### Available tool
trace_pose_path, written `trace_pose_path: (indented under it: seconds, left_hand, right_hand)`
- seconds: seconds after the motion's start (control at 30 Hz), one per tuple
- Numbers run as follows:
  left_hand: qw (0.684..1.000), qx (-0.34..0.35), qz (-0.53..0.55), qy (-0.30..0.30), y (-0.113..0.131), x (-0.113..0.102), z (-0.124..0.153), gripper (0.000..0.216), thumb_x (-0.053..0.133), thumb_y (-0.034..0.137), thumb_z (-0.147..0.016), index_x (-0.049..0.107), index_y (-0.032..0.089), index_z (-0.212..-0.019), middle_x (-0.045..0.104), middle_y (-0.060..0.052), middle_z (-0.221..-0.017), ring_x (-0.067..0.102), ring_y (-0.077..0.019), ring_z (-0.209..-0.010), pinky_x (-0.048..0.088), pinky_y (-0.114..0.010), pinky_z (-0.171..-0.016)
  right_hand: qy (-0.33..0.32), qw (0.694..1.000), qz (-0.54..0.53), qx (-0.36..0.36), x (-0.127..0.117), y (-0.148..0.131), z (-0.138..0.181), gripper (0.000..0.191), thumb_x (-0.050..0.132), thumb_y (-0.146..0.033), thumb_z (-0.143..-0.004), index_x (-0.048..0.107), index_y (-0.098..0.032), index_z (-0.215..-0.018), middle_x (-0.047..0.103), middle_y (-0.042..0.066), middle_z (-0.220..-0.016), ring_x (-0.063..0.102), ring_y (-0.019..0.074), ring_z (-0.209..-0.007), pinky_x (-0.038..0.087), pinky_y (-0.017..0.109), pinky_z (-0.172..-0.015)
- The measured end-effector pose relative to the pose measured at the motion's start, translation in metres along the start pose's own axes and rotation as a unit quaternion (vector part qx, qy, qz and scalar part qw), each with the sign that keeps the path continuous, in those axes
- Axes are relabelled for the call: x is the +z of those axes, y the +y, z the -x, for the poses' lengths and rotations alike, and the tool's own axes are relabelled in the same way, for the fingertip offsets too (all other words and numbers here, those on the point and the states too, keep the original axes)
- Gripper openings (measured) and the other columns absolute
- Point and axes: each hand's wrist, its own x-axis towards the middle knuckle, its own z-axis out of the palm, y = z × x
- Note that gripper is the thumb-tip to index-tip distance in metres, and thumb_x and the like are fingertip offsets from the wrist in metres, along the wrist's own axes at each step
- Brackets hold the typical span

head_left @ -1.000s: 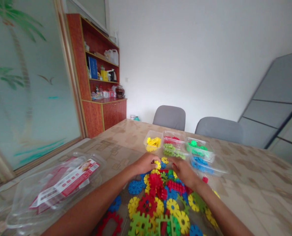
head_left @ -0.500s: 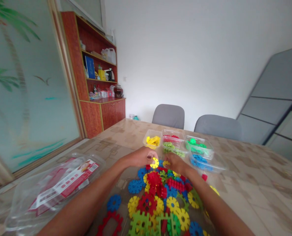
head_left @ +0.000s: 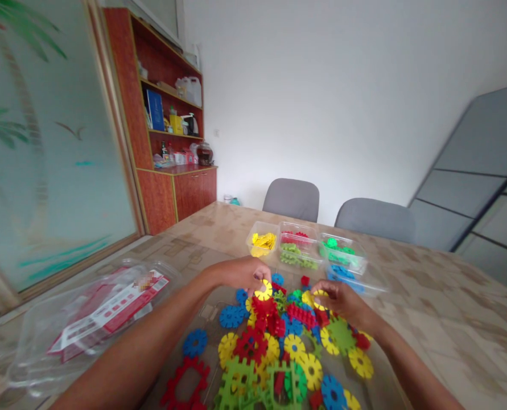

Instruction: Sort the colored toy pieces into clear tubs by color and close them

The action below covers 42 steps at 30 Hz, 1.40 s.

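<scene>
My left hand [head_left: 250, 273] pinches a yellow notched disc [head_left: 263, 291] just above the far end of a loose pile of plastic pieces. To the right, my right hand [head_left: 342, 297] has its thumb and fingers closed on another yellow notched disc [head_left: 320, 300]. Beneath and in front of both hands lie mixed pieces: a red gear-edged piece [head_left: 250, 345], blue discs such as this blue disc [head_left: 194, 342], more yellow discs, and light green toothed frames [head_left: 238, 380] nearest me.
Behind the pile stand clear tubs: a yellow-disc tub [head_left: 263, 241], a red and light green tub [head_left: 298, 249], a green tub [head_left: 341, 254] and a blue tub [head_left: 376, 282]. Clear packaging with a red-and-white card [head_left: 112, 313] lies left. Two grey chairs [head_left: 291, 199] stand beyond the table.
My right hand has moved right and toward me, away from the tubs, with a yellow disc between its fingers. My left hand still holds its disc, slightly lower in view.
</scene>
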Motion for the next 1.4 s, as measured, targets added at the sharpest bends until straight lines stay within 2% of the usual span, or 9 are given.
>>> trace_pose_path:
  seconds: [0.27,0.5,0.67,0.9,1.0,1.1,1.23,1.33,1.4]
  left_hand:
    - [1.0,0.025,0.002,0.016,0.016,0.003,0.001,0.015,0.051,0.019,-0.08,0.061,0.015,-0.091,0.057,0.001,-0.07,0.053,-0.011,-0.057,0.039,-0.018,-0.052]
    - [0.993,0.074,-0.066,0.064,0.032,0.008,0.005,0.018,0.049,0.017,-0.082,0.063,0.013,-0.091,0.06,0.0,-0.071,0.052,-0.0117,-0.059,0.037,-0.019,-0.052]
    - [0.974,0.105,-0.174,0.102,0.05,0.005,0.012,0.019,0.049,0.011,-0.079,0.066,0.015,-0.087,0.063,0.0,-0.073,0.054,-0.0125,-0.064,0.035,-0.018,-0.054]
    - [0.975,-0.048,-0.218,-0.006,0.019,-0.003,0.023,0.017,0.053,0.002,-0.07,0.065,0.014,-0.068,0.06,0.003,-0.055,0.053,-0.011,-0.05,0.035,-0.017,-0.048]
    - [0.976,-0.058,-0.208,-0.003,0.0,0.009,0.029,0.02,0.054,0.005,-0.073,0.069,0.016,-0.081,0.067,0.002,-0.066,0.057,-0.0114,-0.051,0.037,-0.017,-0.048]
    - [0.979,-0.041,-0.197,0.015,-0.006,0.019,0.032,0.029,0.052,0.006,-0.078,0.068,0.017,-0.1,0.07,-0.001,-0.086,0.061,-0.0132,-0.065,0.041,-0.017,-0.056]
    - [0.982,-0.017,-0.183,0.034,-0.007,0.023,0.029,0.035,0.048,0.008,-0.082,0.062,0.017,-0.114,0.067,0.0,-0.078,0.06,-0.0134,-0.066,0.039,-0.017,-0.056]
    - [0.98,-0.013,-0.192,0.06,-0.01,0.026,0.025,0.029,0.055,0.011,-0.079,0.064,0.018,-0.105,0.063,0.001,-0.073,0.056,-0.0137,-0.063,0.033,-0.018,-0.051]
    - [0.977,-0.018,-0.197,0.074,-0.013,0.028,0.023,0.022,0.058,0.011,-0.075,0.065,0.018,-0.095,0.061,0.002,-0.071,0.053,-0.0134,-0.061,0.029,-0.019,-0.049]
  right_hand:
    - [0.05,0.998,0.048,-0.004,0.011,0.003,-0.005,0.028,0.057,-0.043,-0.079,0.069,-0.019,-0.085,0.068,0.009,-0.087,0.061,0.0246,-0.079,0.046,0.036,-0.073]
    - [0.038,0.999,0.013,-0.001,0.015,0.005,-0.005,0.032,0.06,-0.049,-0.076,0.051,-0.02,-0.064,0.051,-0.004,-0.057,0.046,0.0131,-0.053,0.034,0.024,-0.05]
    - [0.03,0.998,-0.046,0.001,0.013,-0.009,-0.006,0.036,0.057,-0.053,-0.078,0.048,-0.02,-0.068,0.049,-0.004,-0.059,0.045,0.0113,-0.054,0.035,0.024,-0.05]
    - [0.028,0.997,-0.073,-0.008,0.005,-0.033,-0.003,0.032,0.056,-0.05,-0.083,0.057,-0.017,-0.079,0.055,-0.001,-0.068,0.047,0.0132,-0.061,0.036,0.026,-0.055]
    - [0.027,0.997,-0.068,-0.008,0.003,-0.038,-0.003,0.033,0.057,-0.05,-0.082,0.055,-0.018,-0.072,0.049,-0.003,-0.063,0.042,0.012,-0.058,0.032,0.025,-0.053]
    - [-0.02,0.997,-0.077,-0.005,0.004,-0.048,0.001,0.034,0.055,-0.05,-0.084,0.051,-0.019,-0.071,0.043,-0.004,-0.064,0.038,0.011,-0.057,0.03,0.024,-0.052]
    - [-0.149,0.987,-0.065,0.012,0.011,-0.065,0.018,0.027,0.057,-0.043,-0.084,0.052,-0.019,-0.073,0.042,-0.005,-0.067,0.038,0.0108,-0.06,0.028,0.023,-0.053]
    - [-0.213,0.976,-0.004,0.046,0.022,-0.075,0.038,0.014,0.063,-0.033,-0.08,0.059,-0.02,-0.081,0.051,-0.003,-0.071,0.044,0.0127,-0.064,0.03,0.023,-0.054]
    - [-0.21,0.975,0.041,0.057,0.028,-0.074,0.05,0.011,0.063,-0.03,-0.079,0.061,-0.021,-0.085,0.057,-0.001,-0.077,0.05,0.0153,-0.069,0.033,0.024,-0.057]
